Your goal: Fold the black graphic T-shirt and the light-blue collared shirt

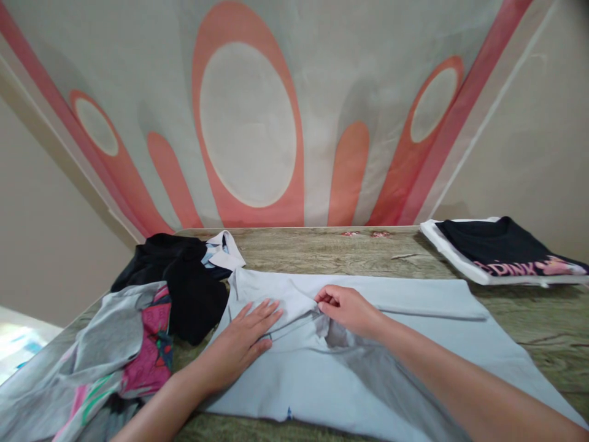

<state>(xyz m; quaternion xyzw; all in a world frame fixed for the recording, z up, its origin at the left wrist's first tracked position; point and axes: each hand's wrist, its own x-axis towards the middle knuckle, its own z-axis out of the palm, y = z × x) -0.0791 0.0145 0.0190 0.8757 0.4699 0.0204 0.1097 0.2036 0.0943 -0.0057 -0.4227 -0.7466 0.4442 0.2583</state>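
Note:
A pale blue-white shirt point(317, 387) lies spread sideways on the wooden table, its far side folded inward in a long strip. My left hand point(251, 334) rests flat on the shirt near its left end, fingers stretched out. Just to the right, my right hand point(343, 310) pinches a bit of the shirt's fabric between thumb and fingers. Below that pinch the cloth is bunched, with a greyish inner part showing. My right forearm hides some of the shirt's right half.
Crumpled black clothes point(193, 294) and a grey shirt with a pink print point(110, 331) lie at the left. A folded black shirt point(501, 239) sits on white cloth at the far right. Two small red items point(380, 234) lie near the wooden table's point(294, 248) back edge, against the wall.

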